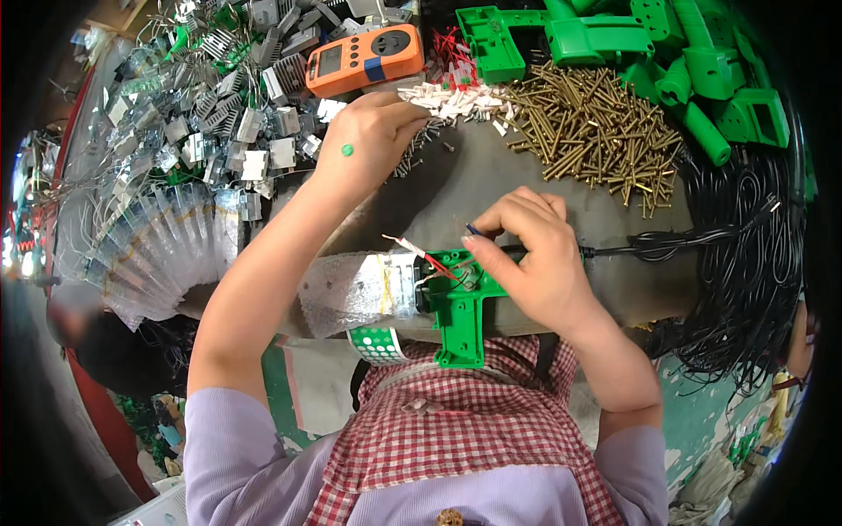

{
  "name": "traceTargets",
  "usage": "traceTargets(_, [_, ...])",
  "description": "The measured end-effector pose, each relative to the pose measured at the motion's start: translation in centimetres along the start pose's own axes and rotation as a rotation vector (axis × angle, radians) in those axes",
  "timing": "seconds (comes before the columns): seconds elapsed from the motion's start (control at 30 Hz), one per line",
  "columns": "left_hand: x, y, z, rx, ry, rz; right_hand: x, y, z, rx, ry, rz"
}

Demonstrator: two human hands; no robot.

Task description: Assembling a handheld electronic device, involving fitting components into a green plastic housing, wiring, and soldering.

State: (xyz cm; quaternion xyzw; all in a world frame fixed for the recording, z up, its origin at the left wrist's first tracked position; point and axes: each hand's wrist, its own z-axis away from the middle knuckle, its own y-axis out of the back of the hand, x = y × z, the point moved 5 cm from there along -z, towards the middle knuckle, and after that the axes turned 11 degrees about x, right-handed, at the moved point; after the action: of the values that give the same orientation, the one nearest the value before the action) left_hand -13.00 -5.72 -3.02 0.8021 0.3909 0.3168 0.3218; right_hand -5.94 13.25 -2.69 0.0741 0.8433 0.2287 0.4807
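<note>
Head view, looking down on a grey counter [491, 175]. Left hand [368, 140] reaches forward, fingertips curled down into a small pile of dark screws [417, 145] beside white plastic connectors [447, 98]; whether the grip encloses a screw cannot be told. Right hand [531, 259] rests on a green moulded plastic housing [460, 311] at the counter's near edge, thumb and forefinger pinched closed on thin red and blue wires [438, 263] inside it. A black cable [667, 241] leads rightward from the housing. Beyond lie brass-coloured long screws [596, 123], an orange meter [364, 57], metal heat sinks [228, 114] and further green plastic parts [684, 53].
</note>
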Motion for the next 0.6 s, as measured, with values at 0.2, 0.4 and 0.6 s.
traceTargets(0.2, [0.1, 2.0, 1.5, -0.025, 0.164, -0.006, -0.3, -0.2, -0.1, -0.013, -0.047, -0.010])
traceTargets(0.4, [3.8, 3.1, 2.9, -0.298, 0.417, 0.426, 0.1, -0.2, -0.1, -0.042, -0.119, -0.009])
traceTargets(0.6, [5.2, 4.0, 3.3, -0.310, 0.632, 0.615, 0.4, -0.2, -0.2, -0.067, -0.186, -0.022])
